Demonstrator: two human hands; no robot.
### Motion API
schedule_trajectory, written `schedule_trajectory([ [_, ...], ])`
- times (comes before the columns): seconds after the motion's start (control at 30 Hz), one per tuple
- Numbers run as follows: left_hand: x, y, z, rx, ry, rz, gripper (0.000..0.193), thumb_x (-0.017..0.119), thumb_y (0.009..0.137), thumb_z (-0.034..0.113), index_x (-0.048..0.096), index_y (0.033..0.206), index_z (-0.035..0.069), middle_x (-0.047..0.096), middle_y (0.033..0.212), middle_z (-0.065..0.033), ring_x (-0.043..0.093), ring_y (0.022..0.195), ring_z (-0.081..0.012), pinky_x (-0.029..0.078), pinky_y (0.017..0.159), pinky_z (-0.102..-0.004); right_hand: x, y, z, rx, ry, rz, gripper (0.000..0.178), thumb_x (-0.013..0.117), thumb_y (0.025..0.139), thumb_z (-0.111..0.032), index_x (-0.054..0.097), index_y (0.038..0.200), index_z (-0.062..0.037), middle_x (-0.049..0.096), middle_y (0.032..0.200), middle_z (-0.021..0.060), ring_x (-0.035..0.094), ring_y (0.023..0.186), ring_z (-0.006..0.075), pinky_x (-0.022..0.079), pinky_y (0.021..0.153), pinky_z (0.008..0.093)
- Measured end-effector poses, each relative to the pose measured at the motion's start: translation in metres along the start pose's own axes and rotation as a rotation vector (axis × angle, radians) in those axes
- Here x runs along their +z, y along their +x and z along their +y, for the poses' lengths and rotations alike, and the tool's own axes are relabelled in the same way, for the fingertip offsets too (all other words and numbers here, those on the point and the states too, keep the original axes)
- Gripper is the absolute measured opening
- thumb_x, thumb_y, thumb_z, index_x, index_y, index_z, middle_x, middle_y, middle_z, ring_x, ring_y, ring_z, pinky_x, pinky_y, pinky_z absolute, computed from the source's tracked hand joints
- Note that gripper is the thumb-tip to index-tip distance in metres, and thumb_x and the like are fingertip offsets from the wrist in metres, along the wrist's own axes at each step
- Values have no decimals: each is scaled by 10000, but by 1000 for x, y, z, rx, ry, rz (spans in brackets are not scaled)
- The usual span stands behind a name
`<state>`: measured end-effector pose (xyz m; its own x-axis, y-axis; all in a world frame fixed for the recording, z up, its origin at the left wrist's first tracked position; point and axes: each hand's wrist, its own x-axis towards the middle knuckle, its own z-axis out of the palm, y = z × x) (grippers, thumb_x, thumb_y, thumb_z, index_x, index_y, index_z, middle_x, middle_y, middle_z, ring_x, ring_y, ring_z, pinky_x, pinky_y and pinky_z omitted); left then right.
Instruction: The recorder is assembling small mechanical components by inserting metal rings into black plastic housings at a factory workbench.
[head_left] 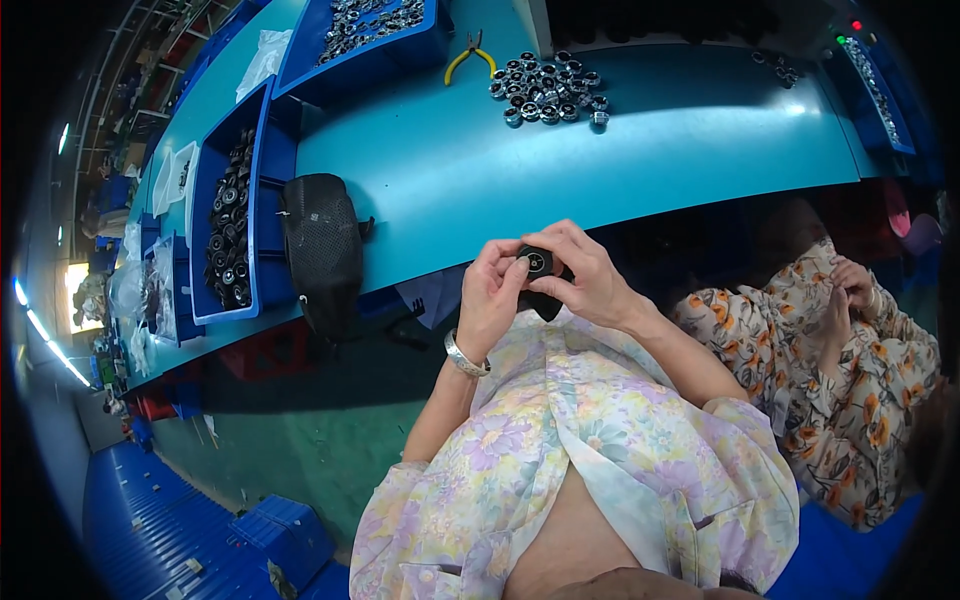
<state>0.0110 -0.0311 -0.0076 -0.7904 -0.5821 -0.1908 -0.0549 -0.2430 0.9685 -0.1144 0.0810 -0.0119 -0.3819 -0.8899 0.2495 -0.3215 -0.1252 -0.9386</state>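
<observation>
Between my two hands is a small round black part (537, 262) with a pale ring and centre mark on its face. My left hand (492, 290) pinches its left side with thumb and fingertips. My right hand (585, 270) grips it from the right, fingers curled over the top and thumb below. Both hands are just off the table's near edge, above my lap. On the teal table (430, 190) beyond lies a cluster of shiny chrome-rimmed round parts (545, 88). Yellow-handled pliers (470, 60) rest left of that cluster.
To the left, a blue bin (258, 200) holds black round parts, beside a black mesh bag (322, 240) at the table edge. Another blue bin (300, 85) contains small metal parts. A person in a floral top (850, 400) sits close on my right. A blue tray (890, 120) stands far right.
</observation>
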Motion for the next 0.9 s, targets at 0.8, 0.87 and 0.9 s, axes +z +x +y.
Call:
schedule_trajectory([
  [0.8, -11, -3, -7, -199, -473, -207, 192, 542, 977, 214, 552, 1026, 28, 618, 958, -42, 579, 866, -102, 493, 818, -274, -2, 1, -18, -87, -199, 82, 446, 737, 702, -74, 550, 1101, -1, 559, 1001, 174, 588, 874, 347, 498, 751, 376],
  [0.87, -9, -4, -6, -191, -458, -196, 190, 543, 977, 218, 551, 1023, 33, 615, 953, -36, 570, 862, -100, 485, 812, -276, -3, 2, -20, -50, -282, 72, 441, 737, 730, -67, 547, 1120, 12, 554, 1011, 141, 589, 900, 285, 501, 760, 342],
  [0.9, -9, -4, -4, -162, -411, -178, 188, 544, 977, 208, 539, 1023, 25, 602, 969, -40, 577, 878, -104, 492, 806, -276, -1, 1, -18, -52, -284, 71, 441, 737, 730, -67, 547, 1120, 12, 554, 1011, 141, 589, 900, 285, 501, 760, 342],
])
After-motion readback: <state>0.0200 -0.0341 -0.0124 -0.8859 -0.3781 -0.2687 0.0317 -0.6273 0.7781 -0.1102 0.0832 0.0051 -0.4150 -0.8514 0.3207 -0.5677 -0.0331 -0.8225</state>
